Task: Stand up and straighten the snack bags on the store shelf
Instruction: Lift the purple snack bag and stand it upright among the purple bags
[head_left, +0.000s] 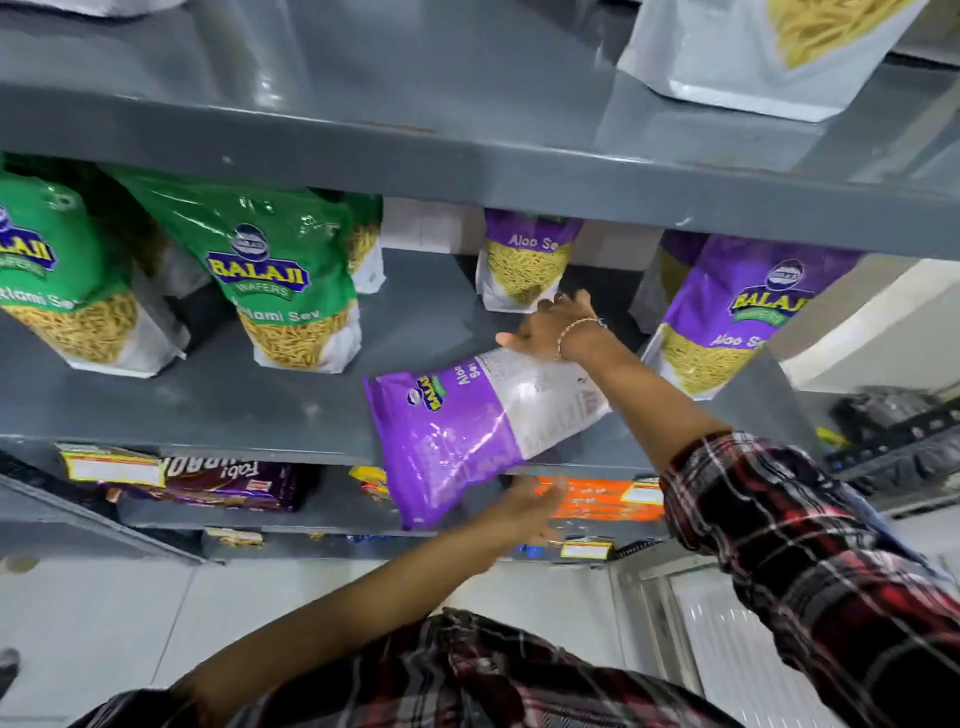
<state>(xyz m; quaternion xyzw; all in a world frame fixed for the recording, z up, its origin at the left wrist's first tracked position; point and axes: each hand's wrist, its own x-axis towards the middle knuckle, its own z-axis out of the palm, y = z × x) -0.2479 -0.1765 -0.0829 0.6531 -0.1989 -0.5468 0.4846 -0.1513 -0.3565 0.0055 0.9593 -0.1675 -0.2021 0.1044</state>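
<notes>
A purple and white Aloo Sev bag (467, 426) lies tilted over the front edge of the grey middle shelf (234, 410). My right hand (550, 327) grips its upper end, deep in the shelf. My left hand (524, 506) is under its lower purple end, fingers spread against the bag. Another purple Aloo Sev bag (524, 265) stands upright behind my right hand. A third purple bag (727, 317) stands at the right, leaning a little. Two green Balaji sev bags (280, 280) (62, 275) stand at the left.
The grey upper shelf (467, 156) overhangs the bags, with a white pouch of yellow snacks (769, 52) on it. Below, the lower shelf holds a purple biscuit pack (228, 483) and an orange pack (597, 499). White floor tiles lie beneath.
</notes>
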